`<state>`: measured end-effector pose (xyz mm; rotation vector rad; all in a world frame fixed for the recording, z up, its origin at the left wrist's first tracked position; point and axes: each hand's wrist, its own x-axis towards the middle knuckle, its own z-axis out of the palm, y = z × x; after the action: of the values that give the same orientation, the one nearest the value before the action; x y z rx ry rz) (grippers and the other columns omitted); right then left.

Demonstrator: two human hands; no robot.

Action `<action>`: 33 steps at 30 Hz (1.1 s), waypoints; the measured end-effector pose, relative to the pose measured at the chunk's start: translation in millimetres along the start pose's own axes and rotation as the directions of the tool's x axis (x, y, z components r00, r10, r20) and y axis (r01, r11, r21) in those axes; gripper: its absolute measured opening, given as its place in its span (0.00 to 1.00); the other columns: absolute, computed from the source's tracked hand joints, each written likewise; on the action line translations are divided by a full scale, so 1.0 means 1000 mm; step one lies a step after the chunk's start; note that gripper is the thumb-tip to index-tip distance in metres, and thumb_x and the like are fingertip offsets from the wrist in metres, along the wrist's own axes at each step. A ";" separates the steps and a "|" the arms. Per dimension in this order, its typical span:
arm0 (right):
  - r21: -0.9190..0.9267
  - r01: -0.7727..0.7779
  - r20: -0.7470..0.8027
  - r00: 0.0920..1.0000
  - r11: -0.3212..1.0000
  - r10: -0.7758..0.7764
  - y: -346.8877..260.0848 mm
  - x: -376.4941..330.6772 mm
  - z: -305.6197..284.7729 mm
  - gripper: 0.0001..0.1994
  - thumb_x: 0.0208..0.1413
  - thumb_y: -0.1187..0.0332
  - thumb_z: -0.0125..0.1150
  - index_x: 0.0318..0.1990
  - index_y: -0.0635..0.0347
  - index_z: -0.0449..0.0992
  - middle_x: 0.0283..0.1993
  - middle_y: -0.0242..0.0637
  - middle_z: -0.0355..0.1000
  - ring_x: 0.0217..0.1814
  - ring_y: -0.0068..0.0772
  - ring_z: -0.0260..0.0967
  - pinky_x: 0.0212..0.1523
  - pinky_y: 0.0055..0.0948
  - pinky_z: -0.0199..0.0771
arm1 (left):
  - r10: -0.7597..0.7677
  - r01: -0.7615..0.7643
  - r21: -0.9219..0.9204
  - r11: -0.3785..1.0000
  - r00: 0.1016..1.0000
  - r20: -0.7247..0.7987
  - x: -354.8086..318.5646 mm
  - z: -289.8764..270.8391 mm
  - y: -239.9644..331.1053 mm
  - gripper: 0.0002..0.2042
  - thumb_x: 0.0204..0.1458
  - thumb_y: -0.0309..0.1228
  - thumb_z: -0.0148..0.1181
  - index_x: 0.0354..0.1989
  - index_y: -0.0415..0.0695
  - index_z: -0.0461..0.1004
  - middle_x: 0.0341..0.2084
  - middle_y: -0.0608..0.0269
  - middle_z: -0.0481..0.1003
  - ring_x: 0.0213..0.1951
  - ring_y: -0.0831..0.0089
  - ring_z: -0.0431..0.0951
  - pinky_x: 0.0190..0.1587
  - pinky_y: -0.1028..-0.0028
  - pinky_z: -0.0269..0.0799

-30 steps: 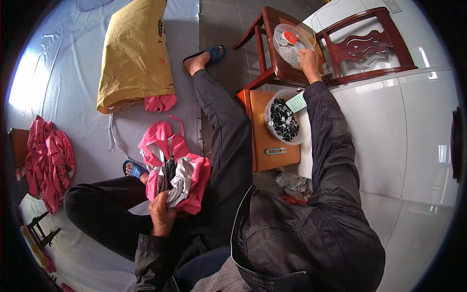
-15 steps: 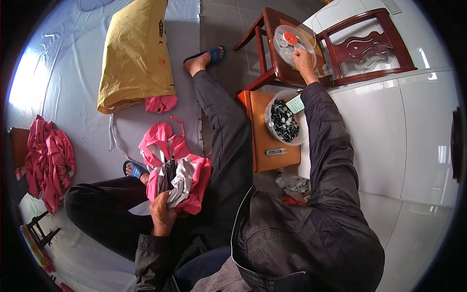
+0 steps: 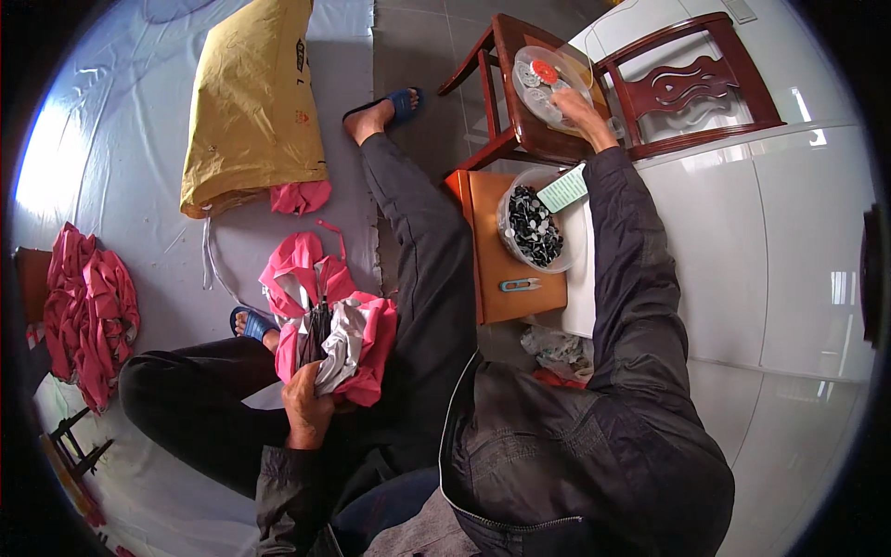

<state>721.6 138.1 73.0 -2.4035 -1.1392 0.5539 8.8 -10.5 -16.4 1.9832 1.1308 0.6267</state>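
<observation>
My left hand (image 3: 309,406) is closed on a pink umbrella (image 3: 371,348) with a silver inner side, bunched over my lap. Black ribs (image 3: 319,325) show gathered in the middle of its cloth. On the seat of a dark red wooden chair stands a clear plastic bowl (image 3: 522,97) with a red spool (image 3: 545,71) and several whitish, round, spool-like pieces. My right hand (image 3: 580,110) reaches into that bowl over the pale pieces, fingers bent together. What lies between those fingertips is too small to make out.
Beside the chair (image 3: 506,46), an orange-brown box (image 3: 492,241) bears a tub of small black and white parts (image 3: 535,227), a pale green card (image 3: 562,189) and thread snips (image 3: 521,285). A yellow sack (image 3: 255,102) lies ahead; more pink cloth (image 3: 88,311) is heaped at left.
My right hand has shifted within the bowl, its fingers now stretching further over the pale pieces. The whole view has slid slightly left. My left hand keeps its hold on the umbrella.
</observation>
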 end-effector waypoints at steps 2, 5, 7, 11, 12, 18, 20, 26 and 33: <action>0.157 -0.077 0.047 0.996 0.984 0.071 0.006 -0.004 0.004 0.09 0.54 0.64 0.58 0.31 0.60 0.76 0.28 0.33 0.71 0.30 0.28 0.66 0.33 0.34 0.68 | -0.015 0.016 0.029 0.999 1.000 -0.017 -0.002 0.001 -0.005 0.20 0.35 0.22 0.68 0.42 0.40 0.75 0.28 0.49 0.77 0.32 0.47 0.81 0.34 0.62 0.74; 0.387 -0.106 0.199 0.980 0.916 0.029 0.015 0.013 -0.010 0.09 0.57 0.64 0.58 0.35 0.60 0.78 0.30 0.30 0.73 0.30 0.26 0.67 0.33 0.30 0.67 | -0.011 0.011 0.029 1.000 1.000 -0.007 -0.001 0.003 -0.003 0.20 0.35 0.22 0.67 0.42 0.39 0.75 0.28 0.48 0.77 0.33 0.47 0.81 0.34 0.62 0.74; 0.312 -0.033 0.146 0.989 0.950 -0.014 0.028 0.017 -0.021 0.09 0.58 0.64 0.59 0.36 0.61 0.79 0.30 0.31 0.74 0.31 0.26 0.68 0.34 0.30 0.68 | -0.012 0.013 0.024 1.000 1.000 -0.008 0.001 0.002 -0.001 0.21 0.35 0.21 0.66 0.43 0.39 0.75 0.28 0.48 0.77 0.33 0.47 0.81 0.35 0.62 0.75; 0.032 0.143 -0.104 0.985 0.989 -0.139 0.039 0.021 -0.027 0.11 0.57 0.63 0.61 0.38 0.62 0.81 0.33 0.36 0.78 0.34 0.30 0.74 0.37 0.31 0.72 | -0.057 0.057 0.034 0.998 0.998 -0.001 0.005 0.001 0.009 0.20 0.34 0.14 0.53 0.41 0.37 0.76 0.30 0.45 0.78 0.36 0.44 0.81 0.39 0.59 0.76; -0.091 0.137 -0.273 0.949 0.986 -0.157 0.040 0.020 -0.029 0.12 0.56 0.61 0.62 0.37 0.61 0.83 0.34 0.38 0.80 0.36 0.35 0.77 0.39 0.34 0.74 | -0.054 0.054 0.031 0.998 0.999 0.005 0.006 0.001 0.010 0.20 0.34 0.14 0.53 0.41 0.37 0.76 0.30 0.45 0.78 0.36 0.44 0.81 0.39 0.59 0.76; -0.213 0.177 -0.450 0.855 0.961 -0.257 0.019 -0.002 -0.032 0.13 0.54 0.58 0.66 0.41 0.55 0.86 0.42 0.46 0.82 0.46 0.44 0.82 0.48 0.36 0.79 | -0.083 0.083 0.013 0.996 0.997 0.005 0.005 -0.002 0.010 0.21 0.34 0.14 0.53 0.41 0.37 0.76 0.30 0.45 0.78 0.36 0.44 0.81 0.39 0.59 0.76; -0.263 0.164 -0.421 0.867 0.951 -0.266 0.008 -0.010 -0.035 0.13 0.54 0.59 0.66 0.41 0.55 0.86 0.40 0.45 0.83 0.44 0.44 0.82 0.46 0.36 0.79 | -0.080 0.080 0.017 0.997 0.997 0.006 0.003 -0.003 0.008 0.21 0.34 0.14 0.53 0.42 0.37 0.76 0.30 0.44 0.78 0.36 0.44 0.81 0.39 0.59 0.76; -0.271 0.147 -0.405 0.879 0.951 -0.251 0.007 -0.022 -0.042 0.15 0.56 0.62 0.66 0.43 0.64 0.84 0.37 0.44 0.83 0.39 0.36 0.81 0.41 0.34 0.78 | -0.081 0.081 0.008 0.997 0.996 0.023 -0.001 0.001 -0.001 0.21 0.34 0.15 0.54 0.43 0.37 0.76 0.31 0.45 0.78 0.36 0.45 0.81 0.39 0.59 0.76; 0.019 0.326 -0.309 0.901 0.945 -0.305 0.008 -0.033 -0.040 0.14 0.56 0.59 0.66 0.38 0.62 0.85 0.30 0.41 0.81 0.31 0.32 0.78 0.35 0.33 0.74 | -0.044 0.044 0.046 0.998 0.999 -0.004 0.002 0.003 0.001 0.20 0.36 0.16 0.56 0.42 0.37 0.76 0.30 0.46 0.78 0.35 0.45 0.81 0.37 0.59 0.75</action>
<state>727.5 99.1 107.7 -2.0898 -1.3075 0.1106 12.6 -10.2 -16.8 1.9908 1.1970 0.5853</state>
